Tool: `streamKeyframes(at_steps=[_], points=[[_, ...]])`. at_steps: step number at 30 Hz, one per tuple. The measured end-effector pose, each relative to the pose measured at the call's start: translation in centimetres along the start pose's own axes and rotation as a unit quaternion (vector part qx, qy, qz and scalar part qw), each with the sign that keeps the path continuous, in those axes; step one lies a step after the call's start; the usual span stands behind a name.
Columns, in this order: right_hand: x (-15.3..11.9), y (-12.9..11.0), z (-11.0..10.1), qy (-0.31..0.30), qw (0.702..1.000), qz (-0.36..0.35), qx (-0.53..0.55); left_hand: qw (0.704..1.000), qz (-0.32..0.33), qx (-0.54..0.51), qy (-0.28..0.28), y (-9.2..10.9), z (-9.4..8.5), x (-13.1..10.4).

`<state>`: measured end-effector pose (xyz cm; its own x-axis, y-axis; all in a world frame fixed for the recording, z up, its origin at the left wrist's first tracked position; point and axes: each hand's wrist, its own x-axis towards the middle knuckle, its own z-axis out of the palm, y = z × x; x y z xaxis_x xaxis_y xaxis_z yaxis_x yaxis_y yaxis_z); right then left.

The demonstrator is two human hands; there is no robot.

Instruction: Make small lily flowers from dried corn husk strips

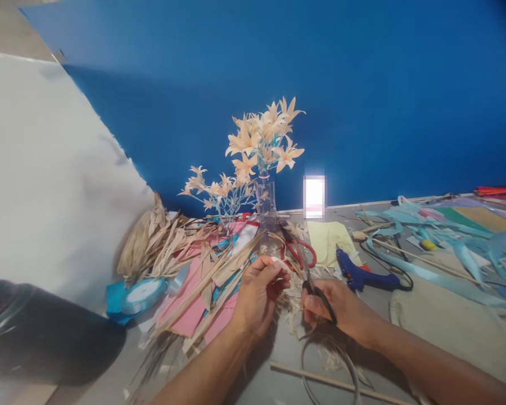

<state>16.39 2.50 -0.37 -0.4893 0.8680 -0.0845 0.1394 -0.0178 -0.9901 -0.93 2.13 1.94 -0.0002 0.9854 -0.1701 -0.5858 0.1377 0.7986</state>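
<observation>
A small pale piece (279, 262) is pinched between thumb and fingers of the left hand (257, 288); black-handled scissors (325, 302) are gripped in the curled right hand (344, 305) nearby, both held above scattered scraps (294, 325), left of a blue glue gun (365, 278).

With the hands' meeting point as dial centre, the left hand (257, 292) is at 9 o'clock; the right hand (335, 306), scissors (326, 304) in it, at 3. The vase (266, 207) stands at 11, flowers (257, 135) in its top, wall (383, 112) behind. A lower spray (223, 188) is left of it. Husks (141, 242) lie between 9 and 10, the ribbon roll (145, 293) at 9. Other scissors (313, 257) lie at 12, the note (325, 233) at 1, glue gun (356, 277) at 3. Between 5 and 6, hoop (302, 360) and stick (290, 369) cross.
</observation>
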Motion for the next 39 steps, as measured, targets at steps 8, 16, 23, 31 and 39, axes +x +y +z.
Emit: streamKeyframes(at_steps=[8, 16, 23, 31, 39], points=[[0.1, -1.3, -0.1, 0.135, 0.987, 0.012, 0.091, 0.998, -0.025, 0.016, -0.059, -2.0, 0.4, -0.7], [-0.3, -1.3, -0.5, 0.079, 0.995, 0.000, 0.063, 0.987, -0.100, 0.074, -0.101, -1.4, 0.1, -0.6], [-0.2, -1.5, -1.7, 0.094, 0.995, -0.013, 0.012, 0.961, -0.058, 0.234, -0.134, -0.6, -0.8, 0.2], [0.1, -1.2, -1.3, 0.101, 0.995, 0.009, -0.017, 0.992, -0.098, 0.049, -0.063, -1.2, -0.7, 0.3], [-0.2, 1.2, 0.6, -0.051, 0.998, -0.016, -0.045, 0.997, -0.062, -0.030, -0.043, -1.7, 0.0, -0.2]])
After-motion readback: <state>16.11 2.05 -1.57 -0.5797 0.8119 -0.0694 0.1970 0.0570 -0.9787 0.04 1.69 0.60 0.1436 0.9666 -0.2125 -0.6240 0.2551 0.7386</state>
